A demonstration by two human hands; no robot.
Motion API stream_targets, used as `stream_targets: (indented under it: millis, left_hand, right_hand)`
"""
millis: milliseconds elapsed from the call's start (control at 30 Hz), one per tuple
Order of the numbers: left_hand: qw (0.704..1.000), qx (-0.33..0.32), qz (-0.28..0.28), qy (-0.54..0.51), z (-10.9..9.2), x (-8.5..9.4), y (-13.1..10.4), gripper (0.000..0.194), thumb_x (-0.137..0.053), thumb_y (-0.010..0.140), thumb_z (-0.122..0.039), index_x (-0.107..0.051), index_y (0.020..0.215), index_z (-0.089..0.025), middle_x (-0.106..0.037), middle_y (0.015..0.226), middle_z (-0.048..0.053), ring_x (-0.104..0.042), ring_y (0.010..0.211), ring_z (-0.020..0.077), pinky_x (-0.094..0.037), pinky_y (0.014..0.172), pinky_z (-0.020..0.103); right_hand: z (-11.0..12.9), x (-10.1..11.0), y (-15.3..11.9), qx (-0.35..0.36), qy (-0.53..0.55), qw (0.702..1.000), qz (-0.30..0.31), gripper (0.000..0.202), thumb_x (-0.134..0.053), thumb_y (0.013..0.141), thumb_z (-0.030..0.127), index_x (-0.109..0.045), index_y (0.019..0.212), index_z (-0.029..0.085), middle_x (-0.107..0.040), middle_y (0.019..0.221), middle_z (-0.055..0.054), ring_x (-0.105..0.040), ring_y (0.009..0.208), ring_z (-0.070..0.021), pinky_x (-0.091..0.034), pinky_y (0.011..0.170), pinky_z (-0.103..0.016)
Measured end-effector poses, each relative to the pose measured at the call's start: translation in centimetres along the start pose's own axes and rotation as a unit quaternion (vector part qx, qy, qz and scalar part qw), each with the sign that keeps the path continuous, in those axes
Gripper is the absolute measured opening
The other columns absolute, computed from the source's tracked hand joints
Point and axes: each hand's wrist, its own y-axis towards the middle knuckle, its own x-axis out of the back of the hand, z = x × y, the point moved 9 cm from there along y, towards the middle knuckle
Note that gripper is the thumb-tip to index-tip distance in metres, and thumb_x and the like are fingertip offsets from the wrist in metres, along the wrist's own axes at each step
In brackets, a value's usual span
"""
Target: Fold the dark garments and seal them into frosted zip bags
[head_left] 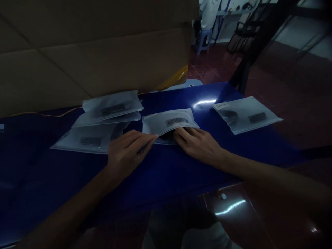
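Note:
A frosted plastic bag (162,121) with a dark printed label lies in the middle of the blue table, its near edge parted over something dark inside. My left hand (131,148) pinches the bag's near left corner between thumb and fingers. The fingertips of my right hand (195,141) reach into the bag's opening at the right, partly hidden by its upper layer; whether they grip anything cannot be seen. Left of it, several similar bags (111,105) lie in an overlapping pile. Another bag (249,116), with a dark shape inside, rests flat on the right.
A large cardboard box (103,62) stands along the back left of the blue table (166,173). A thin yellow-red wire runs along its base. Beyond, a person in a light shirt (209,15) sits on a blue stool (203,39). A dark metal frame (243,71) rises behind the table's right end.

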Motion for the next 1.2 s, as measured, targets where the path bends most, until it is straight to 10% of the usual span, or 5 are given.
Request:
stream_targets:
  millis: [200, 433, 667, 933, 1200]
  left_hand:
    - [1.0, -0.024, 0.018, -0.01, -0.3, -0.5, -0.1, 0.02, -0.074, 0.096, -0.009, -0.073, 0.112, -0.021, -0.082, 0.093, -0.001, -0.079, 0.082, 0.0152, -0.064, 0.073, 0.026]
    - [0.986, -0.036, 0.164, -0.018, 1.0, -4.1, -1.4, 0.055, -0.058, 0.104, -0.013, -0.046, 0.157, -0.016, -0.058, 0.156, 0.017, -0.059, 0.143, 0.0298, -0.058, 0.112, 0.048]
    - [0.983, -0.064, 0.165, -0.053, 0.4, -4.0, -2.0, 0.047, -0.056, 0.106, -0.008, -0.052, 0.152, -0.018, -0.061, 0.154, 0.013, -0.056, 0.146, 0.0252, -0.055, 0.118, 0.046]
    - [0.978, -0.176, 0.112, 0.003, -3.7, -3.2, -1.3, 0.032, -0.061, 0.104, -0.009, -0.063, 0.136, -0.01, -0.073, 0.137, 0.013, -0.071, 0.128, 0.0244, -0.06, 0.111, 0.044]
    - [0.98, -0.143, 0.13, -0.046, -2.4, -3.7, -1.5, 0.033, -0.056, 0.107, -0.011, -0.062, 0.14, -0.013, -0.071, 0.14, 0.013, -0.067, 0.133, 0.0226, -0.057, 0.115, 0.043]
  right_hand:
    - [-0.7, -0.8, -0.1, -0.024, 0.005, 0.999, 0.038, 0.034, -0.051, 0.101, 0.001, -0.074, 0.123, 0.011, -0.078, 0.114, -0.012, -0.074, 0.092, -0.0209, -0.062, 0.068, -0.03]
    - [-0.9, 0.8, -0.3, -0.018, 0.039, 0.998, -0.056, 0.02, -0.06, 0.101, 0.01, -0.076, 0.113, 0.013, -0.079, 0.115, -0.008, -0.074, 0.09, -0.0173, -0.058, 0.072, -0.027]
    - [1.8, 4.4, -1.1, 0.098, 0.11, 0.962, -0.231, 0.01, -0.068, 0.1, 0.019, -0.078, 0.104, 0.02, -0.077, 0.104, -0.002, -0.062, 0.078, -0.0109, -0.051, 0.066, -0.025]
    - [3.4, 4.9, -1.2, 0.151, 0.141, 0.95, -0.236, 0.015, -0.066, 0.099, 0.016, -0.08, 0.096, 0.012, -0.077, 0.097, -0.006, -0.065, 0.083, -0.0151, -0.053, 0.069, -0.028]
    - [2.7, 4.6, -0.9, 0.126, 0.145, 0.96, -0.206, 0.02, -0.063, 0.099, 0.011, -0.076, 0.085, 0.017, -0.074, 0.088, -0.001, -0.063, 0.083, -0.0136, -0.05, 0.071, -0.028]
